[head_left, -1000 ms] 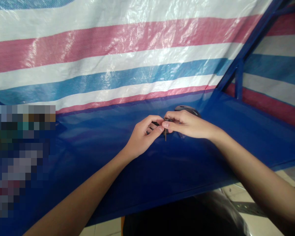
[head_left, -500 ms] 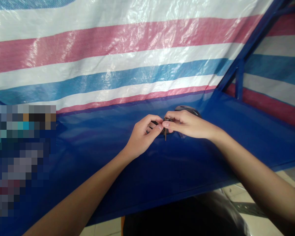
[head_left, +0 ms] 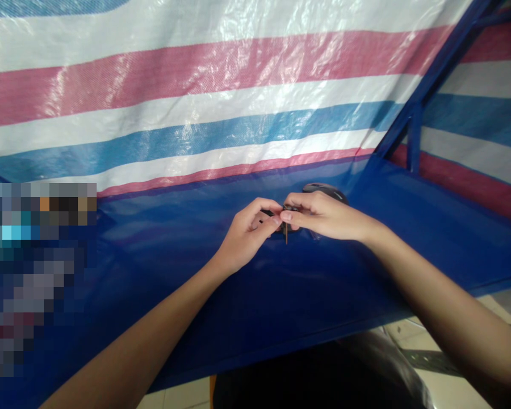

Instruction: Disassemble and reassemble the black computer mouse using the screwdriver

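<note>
My left hand (head_left: 249, 234) and my right hand (head_left: 323, 216) meet over the middle of a blue table (head_left: 255, 295). Both pinch one small dark part (head_left: 286, 222) between fingertips and thumbs; a thin pin hangs down from it. The fingers hide most of it, so I cannot name it. Just behind my right hand a dark rounded object (head_left: 327, 190) lies on the table, partly covered by my knuckles.
A striped red, white and blue tarpaulin (head_left: 204, 96) rises behind the table. A blue metal frame post (head_left: 414, 136) stands at the right. A blurred patch (head_left: 34, 272) covers the left end. The tiled floor (head_left: 443, 386) shows below the table's front edge.
My left fingertips have shifted slightly upward against the part. Otherwise both hands stay in place.
</note>
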A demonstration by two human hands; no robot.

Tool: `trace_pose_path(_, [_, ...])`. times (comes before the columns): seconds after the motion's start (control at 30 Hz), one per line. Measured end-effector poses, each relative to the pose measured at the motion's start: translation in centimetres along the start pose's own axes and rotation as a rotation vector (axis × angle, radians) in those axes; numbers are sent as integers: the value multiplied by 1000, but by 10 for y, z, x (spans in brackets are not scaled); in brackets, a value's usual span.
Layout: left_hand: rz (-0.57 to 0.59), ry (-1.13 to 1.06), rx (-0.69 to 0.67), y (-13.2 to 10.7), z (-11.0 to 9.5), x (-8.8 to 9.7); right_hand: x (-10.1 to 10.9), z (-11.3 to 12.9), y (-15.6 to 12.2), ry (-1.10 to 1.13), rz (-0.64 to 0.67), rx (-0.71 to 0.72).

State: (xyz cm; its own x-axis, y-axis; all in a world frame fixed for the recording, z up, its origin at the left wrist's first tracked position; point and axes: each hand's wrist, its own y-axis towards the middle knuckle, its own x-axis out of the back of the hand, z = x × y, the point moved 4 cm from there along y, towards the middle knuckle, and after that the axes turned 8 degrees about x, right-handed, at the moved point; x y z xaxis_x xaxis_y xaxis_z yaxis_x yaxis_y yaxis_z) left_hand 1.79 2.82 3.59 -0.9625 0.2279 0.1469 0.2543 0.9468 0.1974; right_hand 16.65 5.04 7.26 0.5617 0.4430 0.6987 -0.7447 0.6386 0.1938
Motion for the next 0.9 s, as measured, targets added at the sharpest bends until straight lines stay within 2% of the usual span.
trace_pose_path(0.9, [17, -35, -21, 0, 1, -1, 0, -2, 0, -32, 1, 9])
